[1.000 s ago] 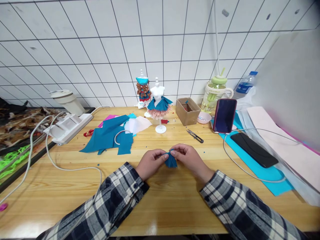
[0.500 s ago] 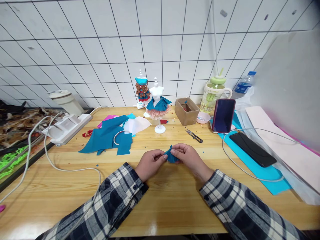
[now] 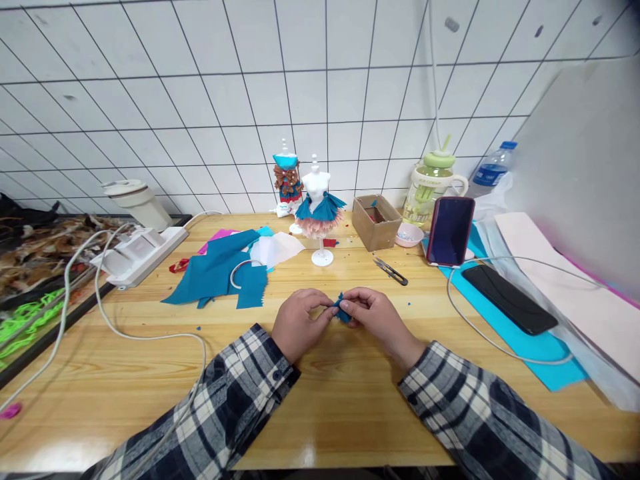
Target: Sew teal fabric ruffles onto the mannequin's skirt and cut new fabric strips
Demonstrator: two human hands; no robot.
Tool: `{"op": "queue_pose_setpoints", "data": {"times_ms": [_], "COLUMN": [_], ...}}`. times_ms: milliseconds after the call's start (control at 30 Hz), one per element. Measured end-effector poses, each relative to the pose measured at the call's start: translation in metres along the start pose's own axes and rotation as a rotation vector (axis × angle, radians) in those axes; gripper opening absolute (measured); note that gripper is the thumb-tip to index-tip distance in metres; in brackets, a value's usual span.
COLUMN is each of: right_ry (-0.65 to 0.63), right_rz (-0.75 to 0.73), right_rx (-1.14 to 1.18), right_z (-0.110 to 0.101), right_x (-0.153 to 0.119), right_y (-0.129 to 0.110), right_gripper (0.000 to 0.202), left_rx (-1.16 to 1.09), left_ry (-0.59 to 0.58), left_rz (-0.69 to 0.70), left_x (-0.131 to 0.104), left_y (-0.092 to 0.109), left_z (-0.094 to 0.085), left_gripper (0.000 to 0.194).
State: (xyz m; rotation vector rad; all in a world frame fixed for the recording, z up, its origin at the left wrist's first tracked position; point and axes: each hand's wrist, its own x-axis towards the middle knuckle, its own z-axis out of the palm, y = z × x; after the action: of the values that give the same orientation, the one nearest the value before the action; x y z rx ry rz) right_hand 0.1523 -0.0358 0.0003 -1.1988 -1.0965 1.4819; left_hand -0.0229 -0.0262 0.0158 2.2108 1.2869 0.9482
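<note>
Between my hands, low over the near middle of the table, is a small gathered piece of teal fabric (image 3: 343, 313). My left hand (image 3: 301, 323) pinches its left edge between thumb and fingers. On the other side, my right hand (image 3: 379, 320) grips it with thumb and forefinger, the remaining fingers curled behind. Part of the fabric is hidden by the fingertips. Beyond my hands stands a white mini dress form (image 3: 317, 181) wearing a teal and pink ruffled skirt (image 3: 320, 217). Small thread snips (image 3: 391, 271) lie to the right, apart from my hands.
Teal fabric pieces (image 3: 217, 270) and a white scrap (image 3: 276, 250) lie left. A second dressed form (image 3: 287, 177), a cardboard box (image 3: 376, 230), a pink dish (image 3: 409, 235) and a drink jug (image 3: 430, 183) stand behind. A phone (image 3: 451, 230) stands right; white cables (image 3: 150, 339) cross the table.
The teal piece, fanned out wider before, is now folded smaller between my fingers. My left hand has turned slightly and its fingers sit closer to my right. The view has shifted a little.
</note>
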Motion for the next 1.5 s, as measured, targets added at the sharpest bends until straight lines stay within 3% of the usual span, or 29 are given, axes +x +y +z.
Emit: {"op": "queue_pose_setpoints", "data": {"times_ms": [400,600,733,833,1000,1133,1233,1333,1433,1500], "right_ry": [-0.033,-0.044,0.052,0.038,-0.075,-0.054,-0.004,0.068,0.105,0.089], "right_rz": [-0.122,-0.16,-0.192,-0.181,-0.159,-0.151,-0.189,-0.213,-0.221,-0.216], "right_rx": [-0.099,-0.226,-0.361,-0.311,-0.136,-0.159,-0.186,-0.203,-0.206,-0.211], "right_z": [-0.004,-0.002,-0.006,-0.006,-0.001,0.0,-0.006,-0.017,-0.027,-0.031], "right_x": [0.003,0.0,0.002,0.002,0.001,0.001,0.005,0.011,0.018,0.023], "right_y": [-0.001,-0.002,0.001,0.002,0.0,0.002,0.002,-0.002,-0.008,-0.01], "right_gripper": [0.027,0.019,0.027,0.036,0.026,0.024,0.022,0.024,0.025,0.027], "left_rx": [-0.22,-0.236,-0.221,-0.216,-0.199,-0.193,-0.309,-0.428,-0.298,-0.149], "left_ry": [-0.152,-0.115,-0.089,-0.073,-0.076,-0.077,-0.079,0.01,0.134,0.181], "left_rz": [-0.105,-0.129,-0.15,-0.149,-0.146,-0.128,-0.137,-0.252,-0.342,-0.311], "left_x": [0.001,0.001,0.001,0.0,0.0,-0.003,-0.004,0.012,0.048,0.075], "left_y": [0.0,0.002,0.0,-0.002,-0.004,-0.001,-0.003,-0.017,-0.043,-0.06], "left_z": [-0.001,0.001,0.002,0.003,0.003,0.002,0.0,-0.004,-0.002,0.004], "left_gripper": [0.017,0.016,0.015,0.015,0.014,0.014,0.018,0.034,0.049,0.052]}}
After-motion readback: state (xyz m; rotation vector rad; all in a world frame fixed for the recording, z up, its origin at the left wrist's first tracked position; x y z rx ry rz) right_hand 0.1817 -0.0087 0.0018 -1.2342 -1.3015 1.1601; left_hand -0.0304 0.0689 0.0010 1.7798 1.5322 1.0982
